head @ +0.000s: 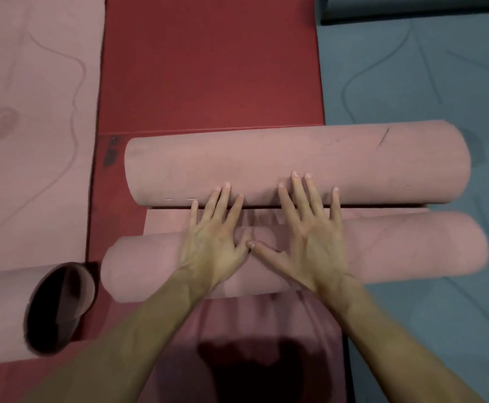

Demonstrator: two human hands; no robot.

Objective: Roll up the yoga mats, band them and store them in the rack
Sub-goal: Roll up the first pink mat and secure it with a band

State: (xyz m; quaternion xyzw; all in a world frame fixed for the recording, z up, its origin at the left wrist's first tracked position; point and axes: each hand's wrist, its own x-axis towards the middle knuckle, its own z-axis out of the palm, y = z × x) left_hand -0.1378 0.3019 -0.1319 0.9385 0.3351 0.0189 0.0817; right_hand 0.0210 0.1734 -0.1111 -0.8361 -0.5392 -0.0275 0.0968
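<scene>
While L hand (214, 246), R hand (310, 246) lie flat, fingers (299, 196) spread; tips touch far mat roll (295, 152).

The far pink roll (295, 161) has a matt, suede-like surface, foam or rubber by its look, with fine scuffs and one short dark scratch near its right end. The near pink roll (412, 248) shows the same dull, soft finish. The red mat (208, 68) beneath is matt and smooth, with dark smudges near its left edge. The teal mat (426, 82) is matt and carries thin darker lines. The pale pink flat mat (33, 82) is matt and line-marked likewise.
</scene>
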